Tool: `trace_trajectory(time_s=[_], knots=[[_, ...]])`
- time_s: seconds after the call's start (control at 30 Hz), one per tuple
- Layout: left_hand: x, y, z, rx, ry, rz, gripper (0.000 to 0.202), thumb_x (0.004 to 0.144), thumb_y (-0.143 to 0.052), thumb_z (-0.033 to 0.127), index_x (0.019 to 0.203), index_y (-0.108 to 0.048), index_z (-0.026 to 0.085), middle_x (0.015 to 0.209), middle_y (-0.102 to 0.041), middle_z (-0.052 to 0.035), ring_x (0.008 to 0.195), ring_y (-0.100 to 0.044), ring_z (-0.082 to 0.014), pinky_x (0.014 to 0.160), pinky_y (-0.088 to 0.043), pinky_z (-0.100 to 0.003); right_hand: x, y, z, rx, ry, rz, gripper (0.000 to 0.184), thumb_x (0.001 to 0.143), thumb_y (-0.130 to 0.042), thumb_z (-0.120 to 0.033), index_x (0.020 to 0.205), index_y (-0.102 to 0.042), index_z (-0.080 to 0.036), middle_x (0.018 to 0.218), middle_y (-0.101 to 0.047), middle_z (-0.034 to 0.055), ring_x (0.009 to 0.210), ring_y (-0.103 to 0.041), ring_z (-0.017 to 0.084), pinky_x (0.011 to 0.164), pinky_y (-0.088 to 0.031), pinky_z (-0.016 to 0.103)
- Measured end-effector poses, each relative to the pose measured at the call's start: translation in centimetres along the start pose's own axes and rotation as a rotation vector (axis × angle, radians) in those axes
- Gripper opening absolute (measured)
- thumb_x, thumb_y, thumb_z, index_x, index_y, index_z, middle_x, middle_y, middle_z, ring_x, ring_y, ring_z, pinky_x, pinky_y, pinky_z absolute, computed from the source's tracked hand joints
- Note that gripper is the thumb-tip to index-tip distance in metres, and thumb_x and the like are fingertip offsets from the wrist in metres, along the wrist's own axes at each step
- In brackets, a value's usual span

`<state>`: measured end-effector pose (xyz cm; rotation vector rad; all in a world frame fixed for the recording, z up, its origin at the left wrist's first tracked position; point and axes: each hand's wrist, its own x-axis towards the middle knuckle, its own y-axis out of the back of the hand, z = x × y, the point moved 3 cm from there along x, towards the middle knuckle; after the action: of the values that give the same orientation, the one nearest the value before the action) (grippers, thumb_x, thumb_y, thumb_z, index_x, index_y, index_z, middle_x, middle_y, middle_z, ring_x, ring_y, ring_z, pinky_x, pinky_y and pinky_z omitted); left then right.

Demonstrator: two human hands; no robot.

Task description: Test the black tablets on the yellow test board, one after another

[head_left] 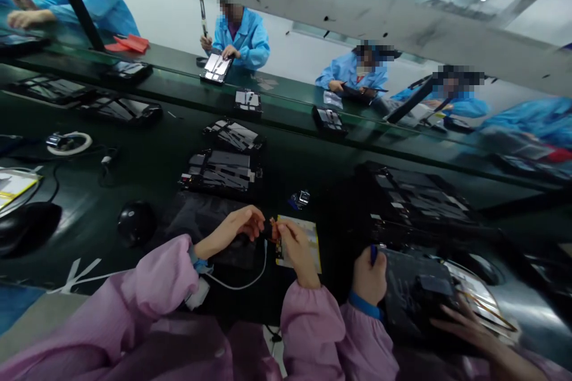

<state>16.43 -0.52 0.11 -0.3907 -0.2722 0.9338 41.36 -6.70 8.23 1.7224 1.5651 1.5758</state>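
Observation:
My right hand pinches a small orange-brown flex cable between thumb and fingers. Close on its left, my left hand has bent fingers, with a small dark piece at the fingertips that I cannot make out. A blue wrist strap with a white cord is on the left wrist. Under that hand lies a dark flat panel. Partly covered by my right hand is a silvery battery pack with yellow edges. A small metal-and-blue part sits just beyond it.
Opened tablet-like devices lie ahead, with more at the right. A round black object is at left. Close on my right, a co-worker's hands hold a dark panel. Several people in blue coats sit across.

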Motion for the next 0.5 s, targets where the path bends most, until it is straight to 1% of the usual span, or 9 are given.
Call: trace_trajectory(time_s=[0.07, 0.13, 0.23, 0.27, 0.3, 0.33, 0.4, 0.43, 0.5], knots=[[0.2, 0.0, -0.5, -0.088, 0.008, -0.018, 0.052, 0.085, -0.048, 0.063, 0.096, -0.057, 0.013, 0.088, -0.06, -0.0091, 0.074, -0.058, -0.0168, 0.062, -0.047, -0.027, 0.7, -1.0, -1.8, 0.105, -0.043, -0.057, 0.033, 0.092, -0.046, -0.049, 0.105, -0.061, -0.023, 0.096, -0.065, 0.0028, 0.085, -0.061, 0.016, 0.073, -0.052, 0.03], [0.1, -0.1, -1.0, -0.101, 0.046, -0.018, 0.055, 0.081, -0.05, 0.067, 0.091, -0.057, 0.013, 0.088, -0.061, -0.0099, 0.073, -0.059, -0.0186, 0.061, -0.048, -0.028, 1.4, -2.9, -3.6, 0.184, -0.111, -0.102, 0.026, 0.093, -0.045, -0.045, 0.1, -0.062, -0.027, 0.093, -0.066, 0.0009, 0.085, -0.062, 0.015, 0.072, -0.05, 0.027], [-0.6, -0.1, -1.3, 0.025, 0.097, 0.027, 0.047, 0.084, -0.051, 0.06, 0.084, -0.059, 0.014, 0.084, -0.06, -0.0074, 0.069, -0.057, -0.0162, 0.059, -0.046, -0.026, 2.1, -6.4, -5.2, 0.253, -0.247, -0.134, 0.023, 0.096, -0.038, -0.034, 0.1, -0.059, -0.026, 0.084, -0.067, -0.0026, 0.078, -0.063, 0.013, 0.068, -0.05, 0.025], [-0.9, 0.0, -1.4, 0.103, 0.11, 0.047, 0.043, 0.087, -0.049, 0.055, 0.084, -0.059, 0.014, 0.08, -0.059, -0.0055, 0.066, -0.054, -0.0143, 0.058, -0.044, -0.024, 2.1, -7.4, -5.3, 0.283, -0.299, -0.141, 0.022, 0.096, -0.037, -0.032, 0.1, -0.057, -0.026, 0.079, -0.067, -0.0042, 0.073, -0.063, 0.012, 0.066, -0.049, 0.024], [-1.2, 0.2, -1.5, 0.204, 0.133, 0.066, 0.038, 0.089, -0.05, 0.051, 0.083, -0.06, 0.014, 0.073, -0.056, -0.0028, 0.062, -0.052, -0.0123, 0.057, -0.041, -0.022, 2.1, -8.2, -5.2, 0.369, -0.354, -0.157, 0.019, 0.095, -0.037, -0.03, 0.102, -0.055, -0.026, 0.075, -0.066, -0.0057, 0.07, -0.063, 0.011, 0.065, -0.049, 0.024], [-1.3, 0.3, -1.6, 0.305, 0.153, 0.066, 0.035, 0.089, -0.051, 0.048, 0.083, -0.06, 0.015, 0.068, -0.054, -0.0009, 0.06, -0.049, -0.011, 0.055, -0.039, -0.021, 2.0, -8.7, -5.2, 0.474, -0.398, -0.175, 0.018, 0.094, -0.039, -0.029, 0.105, -0.053, -0.027, 0.073, -0.065, -0.007, 0.069, -0.064, 0.011, 0.066, -0.049, 0.024], [-1.6, 0.6, -1.7, 0.444, 0.164, 0.08, 0.033, 0.088, -0.054, 0.048, 0.083, -0.06, 0.016, 0.061, -0.05, 0.0017, 0.055, -0.045, -0.01, 0.052, -0.037, -0.019, 1.8, -9.0, -5.3, 0.624, -0.423, -0.213, 0.019, 0.092, -0.044, -0.027, 0.108, -0.053, -0.031, 0.074, -0.065, -0.0083, 0.072, -0.064, 0.011, 0.068, -0.049, 0.024], [-1.6, 0.7, -1.7, 0.48, 0.163, 0.082, 0.032, 0.087, -0.055, 0.049, 0.084, -0.06, 0.017, 0.06, -0.049, 0.0024, 0.053, -0.044, -0.0099, 0.05, -0.037, -0.019, 1.7, -8.9, -5.5, 0.648, -0.404, -0.23, 0.021, 0.09, -0.046, -0.025, 0.108, -0.055, -0.032, 0.076, -0.065, -0.0083, 0.073, -0.064, 0.012, 0.069, -0.048, 0.024], [-1.8, 0.7, -1.8, 0.512, 0.165, 0.097, 0.031, 0.084, -0.058, 0.049, 0.088, -0.06, 0.019, 0.06, -0.051, 0.003, 0.052, -0.044, -0.01, 0.048, -0.038, -0.019, 1.8, -8.6, -5.7, 0.6, -0.337, -0.258, 0.025, 0.087, -0.048, -0.02, 0.105, -0.06, -0.032, 0.078, -0.065, -0.0077, 0.071, -0.063, 0.012, 0.067, -0.047, 0.023]])
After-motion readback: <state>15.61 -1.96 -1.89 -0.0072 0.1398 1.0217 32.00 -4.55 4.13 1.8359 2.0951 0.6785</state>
